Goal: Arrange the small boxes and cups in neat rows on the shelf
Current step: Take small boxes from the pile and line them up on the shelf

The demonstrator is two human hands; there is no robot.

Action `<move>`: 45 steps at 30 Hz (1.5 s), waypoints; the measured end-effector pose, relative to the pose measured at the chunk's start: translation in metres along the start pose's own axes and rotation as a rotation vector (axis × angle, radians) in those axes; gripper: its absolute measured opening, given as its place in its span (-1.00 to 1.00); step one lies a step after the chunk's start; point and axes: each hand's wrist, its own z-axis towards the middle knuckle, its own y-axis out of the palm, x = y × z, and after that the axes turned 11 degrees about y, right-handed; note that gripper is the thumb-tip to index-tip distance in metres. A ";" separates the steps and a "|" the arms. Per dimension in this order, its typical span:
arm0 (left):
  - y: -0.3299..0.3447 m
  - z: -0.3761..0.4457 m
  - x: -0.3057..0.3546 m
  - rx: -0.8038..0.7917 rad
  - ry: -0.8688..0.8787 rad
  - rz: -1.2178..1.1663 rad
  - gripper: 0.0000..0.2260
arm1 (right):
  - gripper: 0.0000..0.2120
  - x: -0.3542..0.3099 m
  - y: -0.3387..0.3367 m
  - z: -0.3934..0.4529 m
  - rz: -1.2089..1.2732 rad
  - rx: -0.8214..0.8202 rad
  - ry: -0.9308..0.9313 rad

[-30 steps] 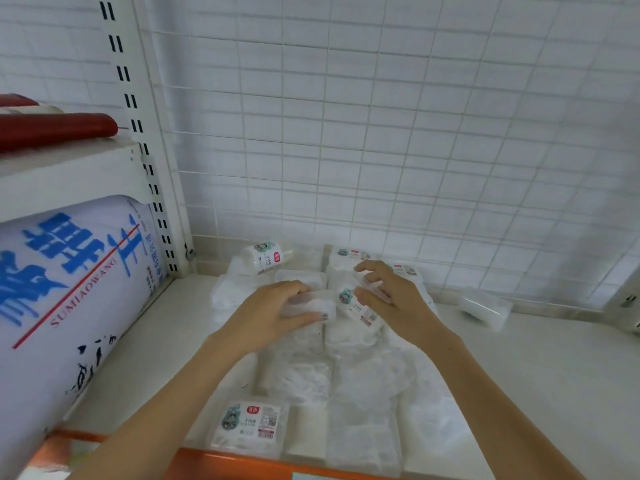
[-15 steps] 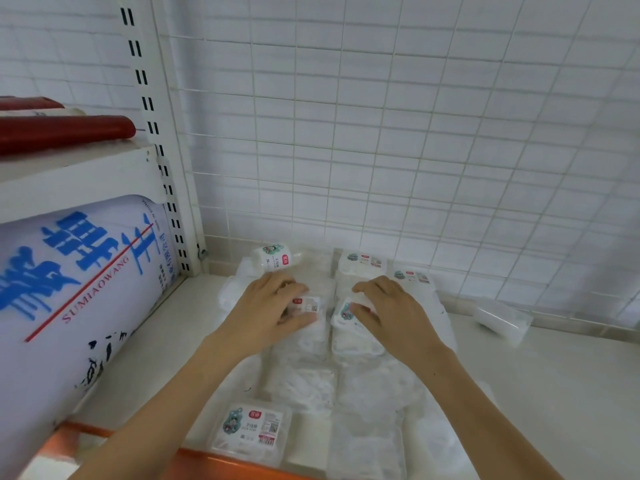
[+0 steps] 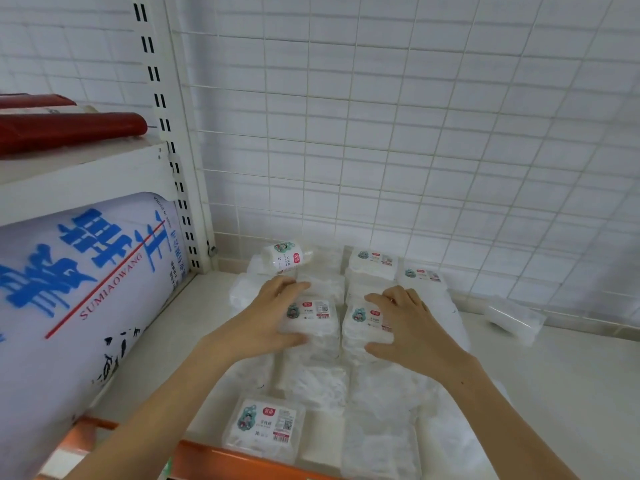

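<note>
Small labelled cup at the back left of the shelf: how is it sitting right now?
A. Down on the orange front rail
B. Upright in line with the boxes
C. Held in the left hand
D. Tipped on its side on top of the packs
D: the small labelled cup lies tipped over on the clear packs near the back grid, beyond the left hand, which rests on a labelled box instead.

2 boxes (image 3: 313, 315) side by side, cup (image 3: 285, 256) behind them.
</note>
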 end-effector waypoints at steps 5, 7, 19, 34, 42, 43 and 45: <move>0.006 -0.001 0.000 0.064 0.018 0.033 -0.38 | -0.37 -0.006 0.001 0.000 0.098 -0.021 0.053; 0.007 -0.002 0.000 0.100 0.038 0.040 -0.39 | -0.38 -0.009 0.001 -0.001 0.115 -0.007 0.051; 0.000 0.019 0.050 0.248 0.130 -0.087 -0.38 | -0.34 0.005 -0.028 -0.065 0.404 0.288 0.151; 0.177 0.044 0.284 -0.083 0.546 -0.418 -0.46 | -0.33 0.138 -0.031 -0.378 0.252 0.624 0.739; 0.281 0.023 0.392 -0.257 0.641 -0.571 -0.46 | -0.30 0.158 -0.005 -0.531 0.237 0.615 1.074; 0.293 0.021 0.402 -0.276 0.661 -0.567 -0.46 | -0.29 0.160 -0.002 -0.545 0.235 0.616 1.097; 0.313 0.019 0.421 -0.316 0.690 -0.541 -0.45 | -0.26 0.164 0.005 -0.571 0.241 0.621 1.143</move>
